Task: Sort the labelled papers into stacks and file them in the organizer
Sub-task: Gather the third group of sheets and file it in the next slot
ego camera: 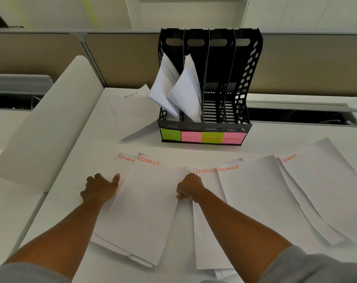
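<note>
Several white sheets headed FINANCE in red lie fanned across the near table. My left hand (101,187) rests with fingers spread on the leftmost FINANCE sheet (120,166). My right hand (190,187) is closed, pinching the right edge of the FINANCE sheet (147,205) between my arms. More FINANCE sheets (259,201) spread out to the right. The black four-slot organizer (206,127) stands behind them, with sticky labels HR, SPORTS, FINANCE and ADMIN on its front. Paper bundles (183,92) lean in its two left slots. The two right slots hold nothing.
An ADMIN sheet (130,111) lies left of the organizer. A rolled-up white sheet edge (51,127) rises at the left. A cable trough (300,115) opens in the desk at the right, and beige partition panels (306,64) close off the back.
</note>
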Available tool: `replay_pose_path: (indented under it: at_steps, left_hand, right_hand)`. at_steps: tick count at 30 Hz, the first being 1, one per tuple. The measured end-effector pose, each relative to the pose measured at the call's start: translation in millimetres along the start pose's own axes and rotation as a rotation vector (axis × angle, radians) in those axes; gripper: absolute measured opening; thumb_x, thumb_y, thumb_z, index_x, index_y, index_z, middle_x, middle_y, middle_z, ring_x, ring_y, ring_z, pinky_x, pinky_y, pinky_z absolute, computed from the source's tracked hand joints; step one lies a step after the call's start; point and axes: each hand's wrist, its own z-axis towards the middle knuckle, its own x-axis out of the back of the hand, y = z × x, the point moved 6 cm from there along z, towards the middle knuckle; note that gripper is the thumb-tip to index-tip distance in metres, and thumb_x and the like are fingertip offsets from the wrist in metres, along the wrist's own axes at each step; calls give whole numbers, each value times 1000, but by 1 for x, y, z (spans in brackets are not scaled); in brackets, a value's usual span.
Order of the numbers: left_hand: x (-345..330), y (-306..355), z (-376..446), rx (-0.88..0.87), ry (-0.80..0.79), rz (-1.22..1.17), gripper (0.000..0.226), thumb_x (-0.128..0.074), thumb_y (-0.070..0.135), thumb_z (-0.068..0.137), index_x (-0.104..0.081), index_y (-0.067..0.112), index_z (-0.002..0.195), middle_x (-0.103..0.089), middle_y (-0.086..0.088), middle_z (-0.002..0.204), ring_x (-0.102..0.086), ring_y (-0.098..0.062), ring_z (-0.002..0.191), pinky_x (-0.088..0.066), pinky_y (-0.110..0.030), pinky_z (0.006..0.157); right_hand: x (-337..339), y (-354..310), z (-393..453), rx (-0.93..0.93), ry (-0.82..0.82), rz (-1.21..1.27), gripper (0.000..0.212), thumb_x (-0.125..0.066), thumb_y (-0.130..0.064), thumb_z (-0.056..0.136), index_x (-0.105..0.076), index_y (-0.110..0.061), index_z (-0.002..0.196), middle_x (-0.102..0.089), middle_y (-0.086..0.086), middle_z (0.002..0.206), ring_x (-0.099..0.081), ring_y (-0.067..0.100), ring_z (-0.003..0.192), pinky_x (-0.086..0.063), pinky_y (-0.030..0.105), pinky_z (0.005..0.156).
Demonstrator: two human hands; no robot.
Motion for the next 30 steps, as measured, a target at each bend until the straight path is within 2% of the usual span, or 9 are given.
replay_pose_path:
  at_steps: [3,6,9,11,13,19,22,24,30]
  left_hand:
    - [-2,-4,-3,13,8,1,82,-42,70,86,-42,4,136,-44,-20,132,-50,-40,120,-41,-52,100]
    - [-5,-4,-8,-15,6,-51,76,-46,67,87,-43,8,134,-49,-16,131,-54,-39,118,-42,-49,98]
    - [-5,1,-8,-85,16,-90,58,-44,55,94,-51,10,130,-61,-13,124,-57,-36,114,-44,-46,96]
    - [-3,6,-10,-132,37,-169,41,-44,43,97,-60,9,115,-66,-13,112,-60,-34,104,-47,-43,89]
    - [0,11,-14,-180,44,-286,30,-47,34,98,-60,7,95,-66,-14,95,-59,-33,89,-44,-36,76]
    - [2,13,-21,-183,-77,-602,24,-60,28,93,-65,9,78,-61,-7,69,-53,-26,68,-37,-30,61]
    - [0,15,-31,-120,-206,-867,13,-66,26,90,-72,15,87,-70,-6,78,-59,-22,66,-45,-25,58]
    - [-1,18,-35,-108,-278,-975,11,-67,24,91,-72,15,94,-74,-7,85,-65,-22,71,-50,-28,63]
    - [-11,22,-37,-82,-438,-1080,18,-63,21,93,-69,13,108,-74,-11,100,-68,-28,84,-54,-36,73]
  right_hand:
    - [1,2,-1,2,30,28,9,-59,3,80,-55,2,88,-66,13,69,-74,36,74,-60,45,77]
    - [3,2,-1,10,21,16,9,-62,2,80,-54,-2,82,-66,12,75,-74,23,64,-61,40,74]
    - [6,2,-2,21,55,0,14,-63,2,79,-57,1,92,-65,13,79,-74,34,73,-61,44,75]
    - [9,0,-2,64,81,-46,14,-62,1,77,-58,-2,90,-65,12,80,-74,34,72,-61,45,73]
    - [11,-2,-1,128,94,-93,11,-61,-2,74,-60,-4,85,-68,13,85,-73,33,75,-61,45,73]
    - [22,-7,-4,181,99,-22,13,-64,-8,77,-63,-5,90,-69,10,96,-69,28,86,-61,40,76]
    - [23,-5,-7,194,75,59,20,-75,-14,79,-58,-10,88,-67,9,94,-67,23,81,-58,29,68]
    - [23,-4,-6,212,63,67,30,-81,-21,76,-55,-11,88,-68,9,94,-65,22,78,-56,30,71]
    - [24,-6,-7,256,7,163,43,-79,-16,77,-56,-9,113,-64,7,111,-62,26,99,-53,31,81]
